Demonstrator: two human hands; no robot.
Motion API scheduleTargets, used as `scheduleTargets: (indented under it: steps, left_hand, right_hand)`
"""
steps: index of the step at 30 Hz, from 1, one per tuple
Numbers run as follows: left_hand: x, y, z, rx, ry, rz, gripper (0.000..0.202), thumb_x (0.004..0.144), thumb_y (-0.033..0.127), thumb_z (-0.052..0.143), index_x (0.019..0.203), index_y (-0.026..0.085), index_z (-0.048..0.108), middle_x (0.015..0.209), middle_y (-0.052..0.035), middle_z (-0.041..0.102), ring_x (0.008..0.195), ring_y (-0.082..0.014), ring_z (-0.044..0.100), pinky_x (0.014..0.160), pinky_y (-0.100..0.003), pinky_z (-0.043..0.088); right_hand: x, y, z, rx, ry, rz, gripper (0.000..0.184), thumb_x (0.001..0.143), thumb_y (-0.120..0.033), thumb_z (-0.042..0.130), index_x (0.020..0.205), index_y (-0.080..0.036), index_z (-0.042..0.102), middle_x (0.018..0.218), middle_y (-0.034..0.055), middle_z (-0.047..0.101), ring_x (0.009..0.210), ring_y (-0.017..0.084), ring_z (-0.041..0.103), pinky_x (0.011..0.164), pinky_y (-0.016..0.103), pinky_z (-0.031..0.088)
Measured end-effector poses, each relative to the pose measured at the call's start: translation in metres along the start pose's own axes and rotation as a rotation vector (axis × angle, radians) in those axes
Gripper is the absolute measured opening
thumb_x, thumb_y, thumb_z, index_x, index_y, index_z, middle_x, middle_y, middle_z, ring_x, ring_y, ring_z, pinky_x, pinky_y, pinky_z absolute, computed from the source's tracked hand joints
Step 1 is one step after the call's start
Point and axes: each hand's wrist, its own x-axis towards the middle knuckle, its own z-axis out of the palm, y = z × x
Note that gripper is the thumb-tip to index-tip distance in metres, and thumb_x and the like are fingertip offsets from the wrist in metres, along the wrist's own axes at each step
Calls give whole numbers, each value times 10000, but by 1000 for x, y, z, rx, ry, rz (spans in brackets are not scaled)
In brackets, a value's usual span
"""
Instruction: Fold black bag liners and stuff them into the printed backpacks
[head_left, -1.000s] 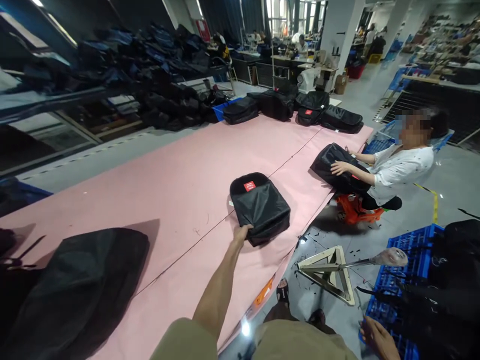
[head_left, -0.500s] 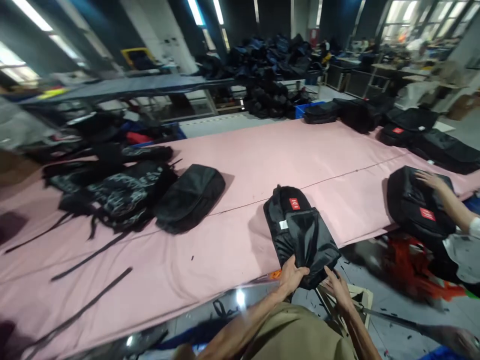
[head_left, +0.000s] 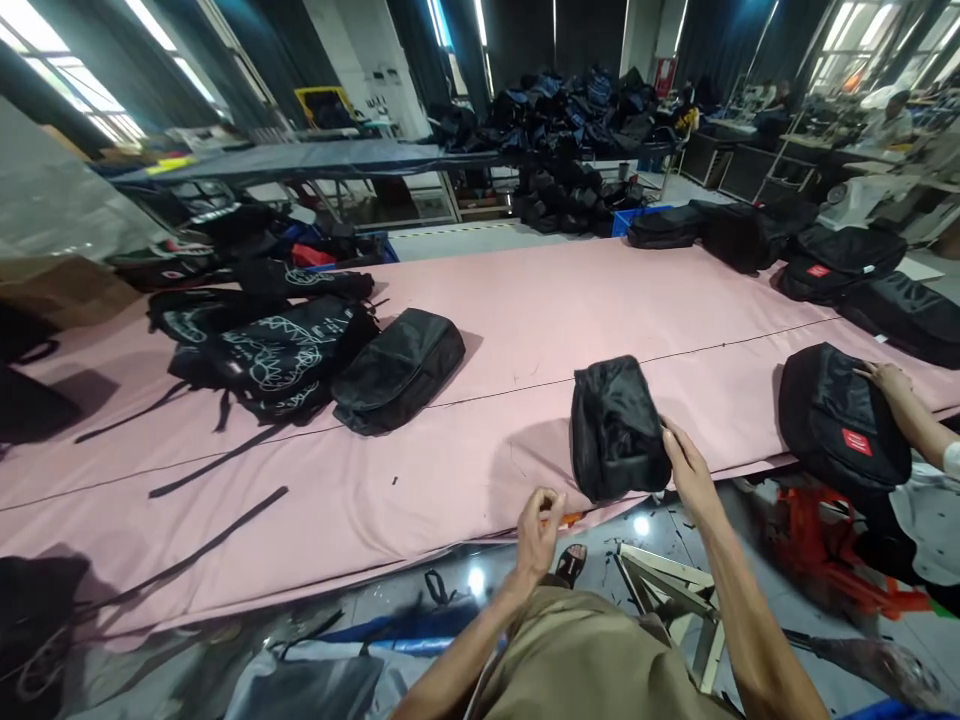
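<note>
A black bag (head_left: 616, 430) stands on the near edge of the pink-covered table, its plain dark side toward me. My right hand (head_left: 690, 468) grips the bag's right edge, the fingertips partly hidden behind it. To the lower left of the bag, my left hand (head_left: 538, 530) is off it, fingers loosely bent and apart, with nothing visible in them. At the right, another person's hand (head_left: 889, 385) rests on a black bag with a red label (head_left: 855, 440).
Another black bag (head_left: 401, 370) lies left of mine, against black bags with white line patterns (head_left: 289, 355). Loose black straps (head_left: 225, 545) lie across the pink cloth (head_left: 450, 480). More black bags (head_left: 844, 262) line the far right. A metal-framed stand (head_left: 667, 590) is below the table edge.
The bag has been turned so its red label and white tag no longer show, and it sits farther onto the table. My left hand has let go; my right hand has moved up its side.
</note>
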Motion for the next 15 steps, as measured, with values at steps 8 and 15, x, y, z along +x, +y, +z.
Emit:
scheduleTargets:
  steps: [8,15]
  left_hand:
    - [60,65,43,-58,-50,-67,506,1056,739,472,1195,256,532,1084,-57,683,992,-239,645,922,-372,507]
    - [97,59,41,77,-82,-22,526,1089,704,416,1162,244,661,1092,-101,768,1004,-287,684,895,-382,495]
  right_hand:
    - [20,-61,30,-470,-15,17,933,1016,-769,592,1734,-223,353,1521,181,705,1304,377,721,1130,545,540]
    - [29,-54,26,-642,68,76,635,1080,-731,486,1445,-224,598,1261,161,796,1157,352,751,982,444,533]
